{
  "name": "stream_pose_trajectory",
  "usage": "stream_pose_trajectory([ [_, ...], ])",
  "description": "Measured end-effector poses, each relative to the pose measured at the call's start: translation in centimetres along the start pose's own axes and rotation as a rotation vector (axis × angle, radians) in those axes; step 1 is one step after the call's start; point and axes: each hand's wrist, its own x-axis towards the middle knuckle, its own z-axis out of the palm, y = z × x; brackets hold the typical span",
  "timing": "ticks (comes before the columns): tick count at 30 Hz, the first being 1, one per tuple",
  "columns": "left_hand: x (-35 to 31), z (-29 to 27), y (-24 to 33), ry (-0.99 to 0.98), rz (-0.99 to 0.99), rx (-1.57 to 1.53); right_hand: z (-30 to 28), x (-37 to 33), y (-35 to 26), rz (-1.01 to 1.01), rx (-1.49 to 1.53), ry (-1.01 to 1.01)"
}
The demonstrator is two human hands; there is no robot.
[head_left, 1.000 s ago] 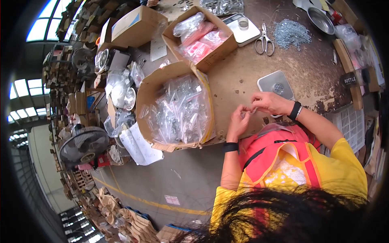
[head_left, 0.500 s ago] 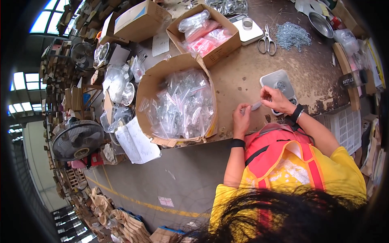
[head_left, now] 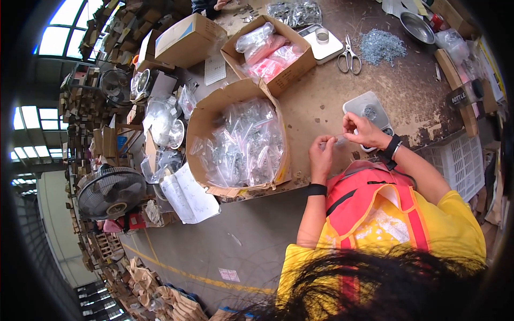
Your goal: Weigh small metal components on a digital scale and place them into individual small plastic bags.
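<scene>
R hand (head_left: 365, 132) has drawn slightly off L hand (head_left: 322, 157) vs. earlier frame; both pinch, fingertips closed, on prob. a small clear bag (head_left: 340, 140) betw. them, nr. white scale (head_left: 357, 102).

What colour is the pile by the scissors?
The pile is silvery blue-grey, clearest in head view.

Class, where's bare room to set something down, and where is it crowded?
Bare tabletop: between the open box of clear bags and the tray by the right hand; between that tray and the grey pile. Crowded: left of the box, with plastic bags and papers.
</scene>
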Motion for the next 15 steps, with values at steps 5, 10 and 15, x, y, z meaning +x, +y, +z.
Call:
stream_pose_trajectory([
  [5,-0.5,0.7,3.0,-0.001,0.049,0.113,0.5,0.5,-2.2,-0.025,0.075,-0.011],
  [10,-2.7,1.2,7.1,0.119,0.158,0.217,-1.3,0.4,-2.9,-0.163,0.053,-0.061],
  [15,-4.8,-0.6,16.2,0.366,0.34,0.33,-6.3,0.3,-4.9,-0.177,0.241,0.009],
])
